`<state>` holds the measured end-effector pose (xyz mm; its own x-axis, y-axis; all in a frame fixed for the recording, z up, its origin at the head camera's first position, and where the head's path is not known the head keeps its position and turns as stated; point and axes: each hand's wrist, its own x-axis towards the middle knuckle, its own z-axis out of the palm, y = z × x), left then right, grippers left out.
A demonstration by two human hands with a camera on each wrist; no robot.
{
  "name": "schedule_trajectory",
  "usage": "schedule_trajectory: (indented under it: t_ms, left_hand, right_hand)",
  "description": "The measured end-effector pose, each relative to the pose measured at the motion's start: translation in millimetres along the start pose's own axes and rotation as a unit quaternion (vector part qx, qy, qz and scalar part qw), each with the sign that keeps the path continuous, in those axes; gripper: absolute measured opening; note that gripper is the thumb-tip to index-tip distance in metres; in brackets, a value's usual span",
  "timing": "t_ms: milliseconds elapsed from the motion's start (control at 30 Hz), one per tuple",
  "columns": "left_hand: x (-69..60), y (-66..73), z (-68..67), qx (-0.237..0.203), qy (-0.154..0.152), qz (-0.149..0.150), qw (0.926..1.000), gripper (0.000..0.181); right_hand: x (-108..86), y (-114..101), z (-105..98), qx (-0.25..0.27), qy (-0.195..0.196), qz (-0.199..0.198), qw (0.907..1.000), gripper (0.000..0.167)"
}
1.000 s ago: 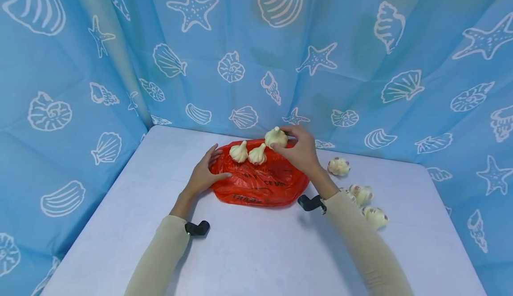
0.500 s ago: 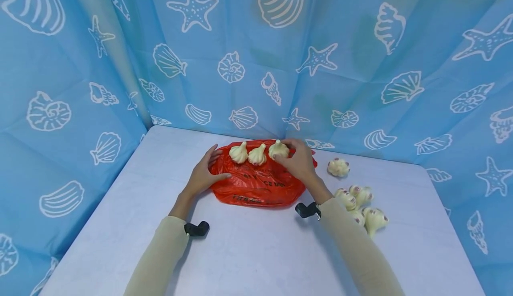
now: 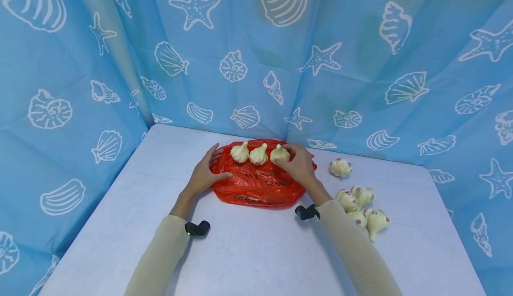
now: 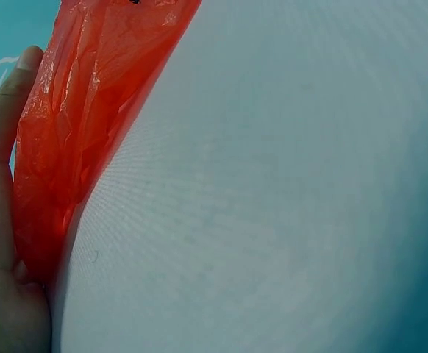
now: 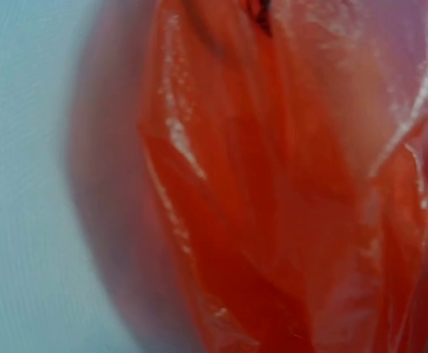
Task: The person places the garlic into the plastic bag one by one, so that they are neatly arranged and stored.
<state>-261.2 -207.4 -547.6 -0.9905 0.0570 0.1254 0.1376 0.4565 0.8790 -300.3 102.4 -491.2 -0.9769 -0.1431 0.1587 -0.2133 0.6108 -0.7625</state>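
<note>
Sinking into line with its neighbours, the third garlic bulb (image 3: 278, 155) now sits at about one o'clock on the red plastic bag (image 3: 256, 187), lower than a second ago, when it showed raised at the bag's far edge; over the last half second its place on the bag barely alters. That makes a row of three: the middle bulb (image 3: 258, 155) lies near twelve o'clock and the left bulb (image 3: 239, 153) towards eleven, necks pointing up. The right hand (image 3: 300, 164) grasps the third bulb between thumb and fingers from the two-to-three o'clock side, so the placing looks nearly done, with only the letting-go outstanding. At nine o'clock the left hand (image 3: 201, 176) keeps the same spot, holding nothing clenched: its straight fingers and thumb spread against the bag's edge, which seems to steady it. Whether the bag has anything inside, I cannot tell. Farther out, towards three o'clock, a lone bulb (image 3: 340, 168) lies apart, and around four o'clock a cluster of four bulbs (image 3: 377, 220) rests by the right sleeve (image 3: 356, 242); none of these five is held, so that supply remains untouched. Everything lies on the white worktop (image 3: 256, 253), with the blue curtain (image 3: 248, 29) beyond twelve o'clock.
</note>
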Motion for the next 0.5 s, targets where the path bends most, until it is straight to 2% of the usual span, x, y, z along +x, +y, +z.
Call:
schedule_trajectory:
  t_ms: [300,500]
  left_hand:
    - [-0.2,-0.3,0.0,0.0,-0.005,0.004,1.0,0.106]
    - [-0.5,-0.2,-0.2,0.001,-0.001,0.003,1.0,0.106]
  right_hand:
    - [2.6,7.2,5.6,0.005,0.004,-0.004,1.0,0.055]
    - [4.4,5.8,8.9,0.003,0.01,-0.023,0.9997,0.054]
